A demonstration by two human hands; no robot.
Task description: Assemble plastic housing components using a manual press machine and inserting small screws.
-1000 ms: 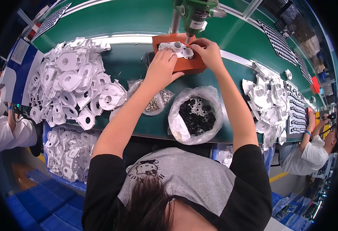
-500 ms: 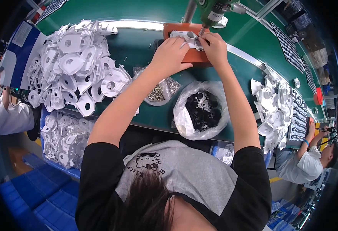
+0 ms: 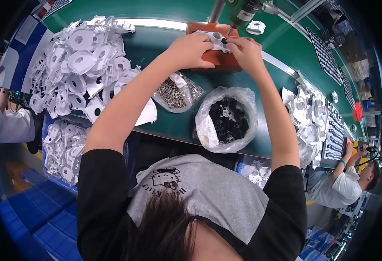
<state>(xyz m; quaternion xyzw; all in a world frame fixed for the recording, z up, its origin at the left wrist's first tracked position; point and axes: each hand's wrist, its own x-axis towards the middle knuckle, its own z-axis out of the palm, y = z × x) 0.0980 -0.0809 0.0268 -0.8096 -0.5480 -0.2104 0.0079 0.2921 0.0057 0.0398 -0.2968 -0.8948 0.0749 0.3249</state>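
A white plastic part (image 3: 217, 37) with a round collar sits on the orange block fixture (image 3: 219, 62) at the far middle of the bench. My left hand (image 3: 191, 51) grips the part's left side, its fingertips over the top and its thumb apart against the block. My right hand (image 3: 246, 51) pinches a small black piece (image 3: 224, 41) at the part's right end. Just above these fingers is the tip of a green power driver (image 3: 242, 12). The exact contact between black piece and white part is too small to tell.
White plastic parts (image 3: 80, 63) are heaped at left, with more at right (image 3: 308, 115). Nearer me are a bag of screws (image 3: 173, 95) and a clear bag of black pieces (image 3: 228, 122). Co-workers sit at left (image 3: 10, 124) and right (image 3: 338, 185).
My right fingers have shifted at the part's right end, where the black piece now shows more plainly. My left forearm has swung a little left, and the whole view has shifted slightly.
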